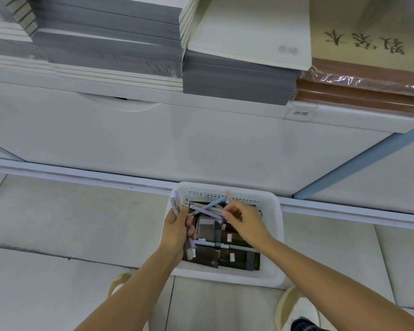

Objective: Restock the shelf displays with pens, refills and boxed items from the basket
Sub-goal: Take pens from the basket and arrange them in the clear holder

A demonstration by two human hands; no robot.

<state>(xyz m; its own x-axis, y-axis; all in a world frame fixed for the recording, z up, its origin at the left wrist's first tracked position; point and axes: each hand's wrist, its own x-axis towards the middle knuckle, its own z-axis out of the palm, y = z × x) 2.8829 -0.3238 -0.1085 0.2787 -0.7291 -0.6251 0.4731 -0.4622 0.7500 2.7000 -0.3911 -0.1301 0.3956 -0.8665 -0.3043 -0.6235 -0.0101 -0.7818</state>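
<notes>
Two hands reach into the white slotted plastic basket (270, 247) on the floor (69, 223) at six o'clock. The left hand (176, 226) has its fingers clamped round a bundle of lilac plastic pens (175, 203), likely gathering one load. The right hand (243, 220) fingers pinch a slim peach pen (228, 195). Grey stacked notebooks (105, 39) fill the white shelf (201, 108) at twelve.

I see a matt plastic basket (274, 271); inside it, smooth plastic pens (207, 206) and glossy boxes (234, 258); above it, shiny clear film (339, 78) wraps paper notebooks (359, 93).

Loose pens (208, 207) are lying criss-crossed over the dark boxes (234, 258), blocking them; basket (276, 235) is sitting right by the shelf base (153, 139), floor (69, 223) lying open leftward.
</notes>
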